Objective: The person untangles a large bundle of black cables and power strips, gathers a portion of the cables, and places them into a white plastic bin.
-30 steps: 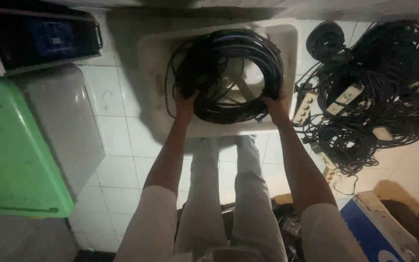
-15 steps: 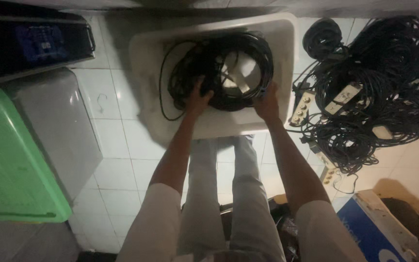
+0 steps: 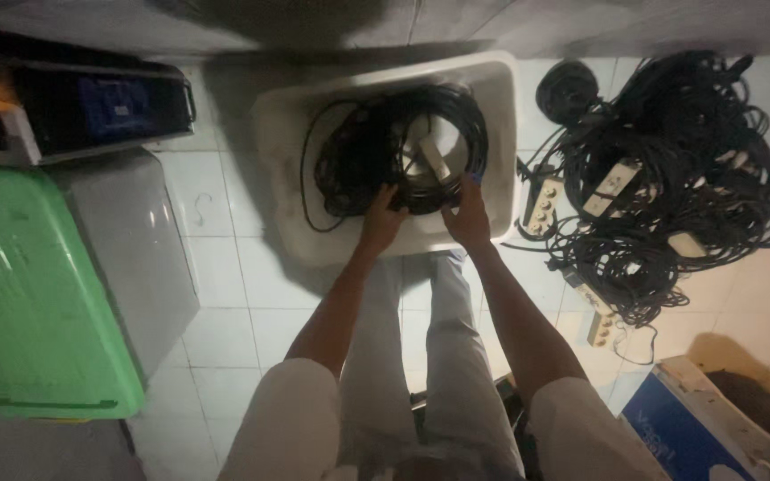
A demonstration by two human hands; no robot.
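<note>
A coil of black cable (image 3: 376,147) with a white power strip in its middle lies inside a white plastic tub (image 3: 501,107) on the tiled floor. My left hand (image 3: 380,218) rests on the near edge of the coil, fingers curled on the cable. My right hand (image 3: 467,214) grips the coil's near right side. Both arms reach forward over my legs.
A big tangle of black cables with white power strips (image 3: 661,196) lies to the right of the tub. A green lid (image 3: 28,303) on a grey bin sits at left, a dark case (image 3: 100,107) behind it. A blue box (image 3: 679,428) is at bottom right.
The coil has gone down into the tub. My hands have moved closer together at its near edge.
</note>
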